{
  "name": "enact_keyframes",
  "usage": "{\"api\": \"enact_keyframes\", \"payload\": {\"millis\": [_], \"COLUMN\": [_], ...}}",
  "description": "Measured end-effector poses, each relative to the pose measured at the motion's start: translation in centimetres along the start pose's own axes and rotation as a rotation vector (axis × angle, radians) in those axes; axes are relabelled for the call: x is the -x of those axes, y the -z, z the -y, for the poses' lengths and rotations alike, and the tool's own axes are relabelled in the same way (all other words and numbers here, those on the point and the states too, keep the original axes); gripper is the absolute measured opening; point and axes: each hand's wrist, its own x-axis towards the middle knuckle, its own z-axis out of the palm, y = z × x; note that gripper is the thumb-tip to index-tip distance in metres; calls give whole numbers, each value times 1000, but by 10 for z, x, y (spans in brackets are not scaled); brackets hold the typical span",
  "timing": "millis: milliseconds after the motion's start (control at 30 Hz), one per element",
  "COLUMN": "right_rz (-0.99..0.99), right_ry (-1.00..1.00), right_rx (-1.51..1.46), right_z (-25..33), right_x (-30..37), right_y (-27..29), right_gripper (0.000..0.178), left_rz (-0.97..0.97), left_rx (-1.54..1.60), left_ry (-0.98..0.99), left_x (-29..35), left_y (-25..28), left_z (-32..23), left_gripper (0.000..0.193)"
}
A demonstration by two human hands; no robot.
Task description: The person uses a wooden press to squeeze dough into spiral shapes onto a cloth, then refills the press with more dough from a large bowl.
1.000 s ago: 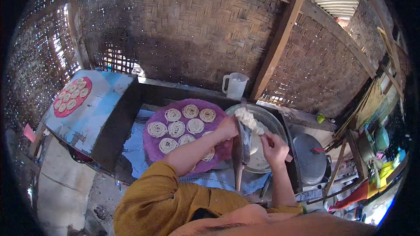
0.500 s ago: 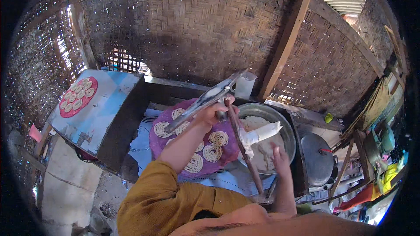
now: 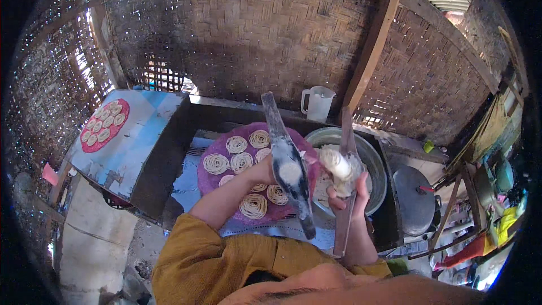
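Holding a long, thin, grey-brown wooden bar [image 3: 291,172] with a wide middle and a white, floury round patch in the left grip [image 3: 264,170], closed on it from behind. Cannot see the left fingertips, hidden by the wood. Holding a second, reddish-brown wooden bar [image 3: 347,138] in the right grip [image 3: 351,196], closed around the lower half, just below the middle. Sticking out from that middle, just above the right grip: a smooth white round peg [image 3: 339,165] with sticky, lumpy dough around it. Both bars up off everything, standing nearly upright, side by side and apart.

Under the left bar and left grip: a round purple sheet [image 3: 210,184] with curly cream noodle nests [image 3: 241,162] on it. Under the right bar and right grip: a big round silver metal bowl [image 3: 382,181]. Behind the bowl: a see-through plastic jug [image 3: 320,104]. Right of the bowl: a dark grey pot with a lid [image 3: 414,200]. Far left, on a blue-and-white covered worktop [image 3: 144,130]: a round red sheet [image 3: 114,131] with more nests.
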Motion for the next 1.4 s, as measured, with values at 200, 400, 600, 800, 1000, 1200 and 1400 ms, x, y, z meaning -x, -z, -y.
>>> {"api": "enact_keyframes", "payload": {"millis": [200,400,600,800,1000,1200,1400], "right_rz": [-118,-319,-264,-127,119,139,58], "right_ry": [-42,39,-32,215,567,496,293], "right_rx": [43,157,544,966,1850,1840,1823], "right_z": [-11,-11,20,35,41,24,19], "right_x": [-4,-15,-7,-16,-15,-25,-46], "right_y": [-9,-6,-13,-25,-53,-43,-31], "right_gripper": [56,54,59,92,98,94,100], "left_rz": [-99,-149,-192,-208,-116,-223,-346], "left_rx": [-101,-113,-344,-813,-606,-406,-476], "left_ry": [130,35,78,-108,24,28,-14], "left_x": [-5,-6,-2,-16,-20,-26,-36], "left_y": [-7,-19,0,3,0,-5,-4], "left_z": [-12,7,6,-17,31,-1,3], "left_gripper": [51,48,40,36,43,45,46]}}
